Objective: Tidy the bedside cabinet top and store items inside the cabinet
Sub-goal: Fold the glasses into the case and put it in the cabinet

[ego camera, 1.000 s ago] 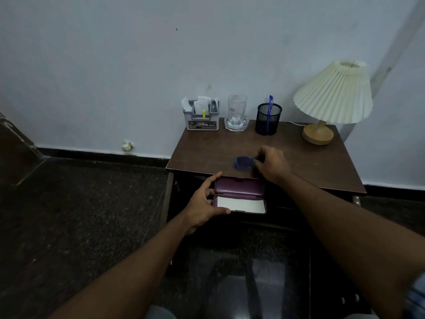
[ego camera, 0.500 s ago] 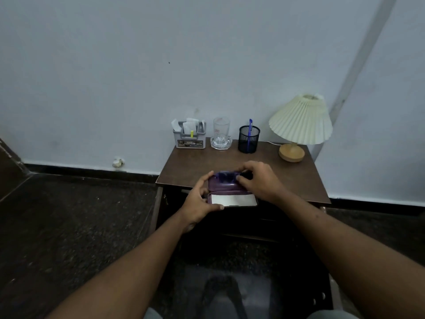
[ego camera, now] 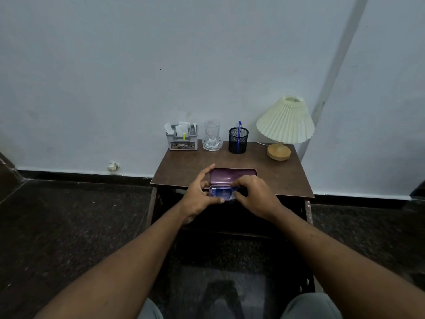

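1. My left hand (ego camera: 197, 196) clamps the purple hard-shell hinged case (ego camera: 232, 177) by its left end. My thumb is curled along the near rim of the tray and my fingers reach up beside the raised lid. The case sits in my grip at the near edge of the brown wooden cabinet top (ego camera: 276, 178), with its lid open and leaning away from me.
2. My right hand (ego camera: 255, 196) curls over the right half of the tray, fingertips closed on the small glossy blue object (ego camera: 220, 193). It lies in the tray between my two hands, and I cannot tell what it is.
3. I judge the case to be rigid and light, with a smooth shell that could slide in my palm. I would hold it across the tray's ends, never by the lid, since the hinge is likely the weak part.
4. The blue object looks light, hard and slick. It wants a pinch by its edges and needs to lie flat, or the lid may not close.
5. Well beyond my knuckles stand a grey plastic desk organiser (ego camera: 182, 142), a clear glass tumbler (ego camera: 212, 131) and a black mesh pen cup (ego camera: 238, 140). Off to the far right of my right hand is a cream pleated-shade lamp (ego camera: 285, 123). The tumbler is the fragile one.
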`<state>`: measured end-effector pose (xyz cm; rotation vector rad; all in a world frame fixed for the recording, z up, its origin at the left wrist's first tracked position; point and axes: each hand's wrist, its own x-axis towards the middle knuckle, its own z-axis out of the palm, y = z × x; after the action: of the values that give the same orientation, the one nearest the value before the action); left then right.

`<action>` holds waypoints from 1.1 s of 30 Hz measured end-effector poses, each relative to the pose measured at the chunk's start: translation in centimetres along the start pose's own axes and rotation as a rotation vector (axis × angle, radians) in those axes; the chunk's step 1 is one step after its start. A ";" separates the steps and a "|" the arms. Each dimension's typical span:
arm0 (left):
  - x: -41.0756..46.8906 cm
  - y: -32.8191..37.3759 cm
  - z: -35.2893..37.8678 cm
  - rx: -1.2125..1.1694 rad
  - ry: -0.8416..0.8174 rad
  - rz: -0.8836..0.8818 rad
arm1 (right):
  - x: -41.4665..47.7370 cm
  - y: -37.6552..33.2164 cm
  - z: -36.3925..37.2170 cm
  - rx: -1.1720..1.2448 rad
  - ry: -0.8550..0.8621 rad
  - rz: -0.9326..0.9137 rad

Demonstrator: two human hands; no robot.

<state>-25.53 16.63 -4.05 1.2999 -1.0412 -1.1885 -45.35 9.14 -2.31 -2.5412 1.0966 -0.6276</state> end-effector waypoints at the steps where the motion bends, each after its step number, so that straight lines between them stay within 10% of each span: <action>1: 0.0 0.2 0.0 0.004 -0.007 -0.001 | -0.1 0.0 -0.2 -0.007 -0.002 -0.005; 7: -0.1 0.6 0.0 -0.027 -0.032 -0.007 | 0.2 0.1 -0.6 0.056 0.050 -0.022; 12: -0.1 0.8 0.2 -0.048 -0.036 -0.008 | 0.3 1.3 -1.2 0.274 0.410 0.269; 20: -0.1 0.8 0.9 -0.023 -0.021 0.003 | -0.8 1.7 -1.5 1.261 -0.040 0.768; 33: 0.5 0.6 2.7 -0.236 0.084 -0.031 | -1.1 1.6 -1.4 1.334 0.114 0.790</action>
<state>-28.13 15.69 -3.41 1.1738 -0.7967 -1.2295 -47.66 8.74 -2.10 -0.8752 1.0335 -0.8408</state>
